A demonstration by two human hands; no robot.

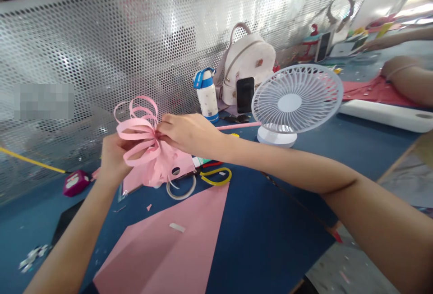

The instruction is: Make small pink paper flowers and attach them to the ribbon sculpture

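A pink paper bow (144, 143) made of looped strips is held up over the table between my two hands. My left hand (115, 152) grips it from behind on the left, its fingers partly hidden by the loops. At the bow's gathered middle, my right hand (181, 134) pinches with closed fingers. Below lie a roll of white tape (181, 198), yellow-handled scissors (216, 177) and pink paper (182, 161) partly covered by the bow. A large pink sheet (169, 249) with a small white strip on it spreads nearer to me.
A white fan (297, 100) stands right of centre. Behind are a white bottle (207, 98), a phone (245, 94) and a backpack (250, 59) against the perforated metal panel (101, 50). A purple tape measure (76, 183) lies left. Another person's arm (409, 75) rests at far right.
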